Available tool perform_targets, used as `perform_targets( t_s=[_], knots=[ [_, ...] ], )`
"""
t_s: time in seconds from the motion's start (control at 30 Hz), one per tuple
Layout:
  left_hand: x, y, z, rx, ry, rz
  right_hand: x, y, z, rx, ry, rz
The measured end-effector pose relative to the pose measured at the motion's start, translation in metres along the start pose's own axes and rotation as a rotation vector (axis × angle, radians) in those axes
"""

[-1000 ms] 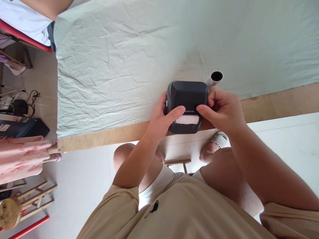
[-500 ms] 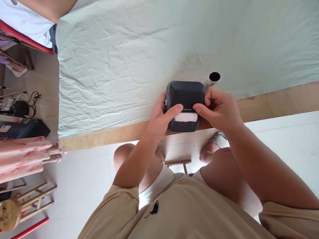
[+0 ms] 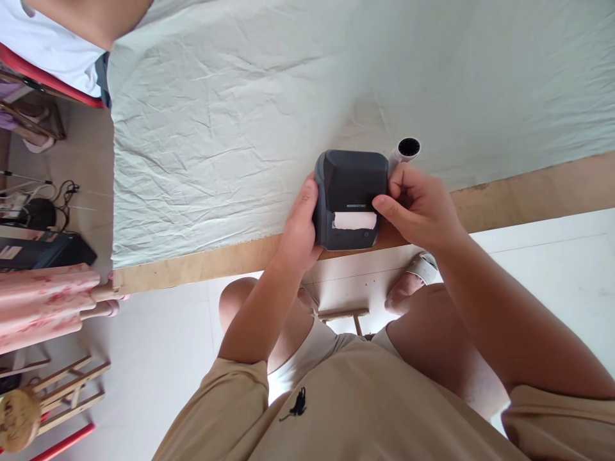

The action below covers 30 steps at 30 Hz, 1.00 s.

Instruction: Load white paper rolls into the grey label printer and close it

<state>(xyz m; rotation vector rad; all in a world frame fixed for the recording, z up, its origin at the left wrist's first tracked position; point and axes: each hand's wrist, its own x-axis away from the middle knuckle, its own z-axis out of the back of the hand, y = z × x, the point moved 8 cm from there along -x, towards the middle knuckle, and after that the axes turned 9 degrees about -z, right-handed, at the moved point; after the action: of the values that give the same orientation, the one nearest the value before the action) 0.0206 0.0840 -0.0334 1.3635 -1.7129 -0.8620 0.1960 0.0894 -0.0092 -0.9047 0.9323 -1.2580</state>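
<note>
A dark grey label printer (image 3: 356,176) is at the front edge of the cloth-covered table, with a strip of white label paper (image 3: 354,221) showing in its slot. My left hand (image 3: 300,221) grips the printer's left side, thumb along the edge and other fingers hidden beneath or behind it. At the opposite side my right hand (image 3: 425,205) has its thumb on the upper right edge and its fingers curled against that side. Just beyond the right hand lies a white tube (image 3: 394,157) with a dark round end; the hand partly covers it.
A wrinkled pale green cloth (image 3: 216,141) covers the table, leaving a bare wooden edge (image 3: 202,266) in front. Another person's arm (image 3: 96,19) is at the upper left. On the floor to the left are cables, a black box (image 3: 52,250) and a wooden stool (image 3: 19,416).
The printer has shifted slightly left and turned a little. My left thumb has moved off its top face to the left edge. The right hand has barely moved.
</note>
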Motion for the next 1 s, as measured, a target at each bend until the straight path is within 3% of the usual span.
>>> perform_targets(
  t_s=[0.2,0.27,0.4,0.53,0.63,0.7,0.8,0.9,1.0],
  knots=[
    [-0.001,-0.002,0.004,0.049,0.079,-0.007,0.001,0.011,-0.006,-0.053,-0.129,0.041],
    [-0.001,0.0,0.005,0.046,0.091,-0.024,0.003,0.014,-0.006,-0.055,-0.114,0.054],
    [-0.003,-0.007,0.008,0.045,0.113,0.044,0.009,-0.002,0.001,-0.078,0.058,0.099],
    [-0.004,-0.007,0.005,0.074,0.08,0.046,0.014,-0.044,0.021,-0.12,0.388,0.214],
    [-0.001,-0.002,0.0,0.054,0.021,0.015,0.012,-0.071,0.026,0.086,0.507,0.296],
    [0.002,0.001,-0.003,0.031,-0.017,0.013,0.005,-0.08,0.016,0.369,0.399,0.307],
    [0.004,0.004,-0.003,0.013,-0.042,0.006,-0.004,-0.073,0.0,0.703,0.147,0.235],
    [0.005,0.004,-0.004,-0.004,-0.059,0.02,-0.003,-0.067,-0.005,0.775,-0.036,0.176],
    [0.005,0.001,-0.003,-0.01,-0.045,0.055,0.003,-0.075,0.003,0.666,-0.077,0.201]
  ],
)
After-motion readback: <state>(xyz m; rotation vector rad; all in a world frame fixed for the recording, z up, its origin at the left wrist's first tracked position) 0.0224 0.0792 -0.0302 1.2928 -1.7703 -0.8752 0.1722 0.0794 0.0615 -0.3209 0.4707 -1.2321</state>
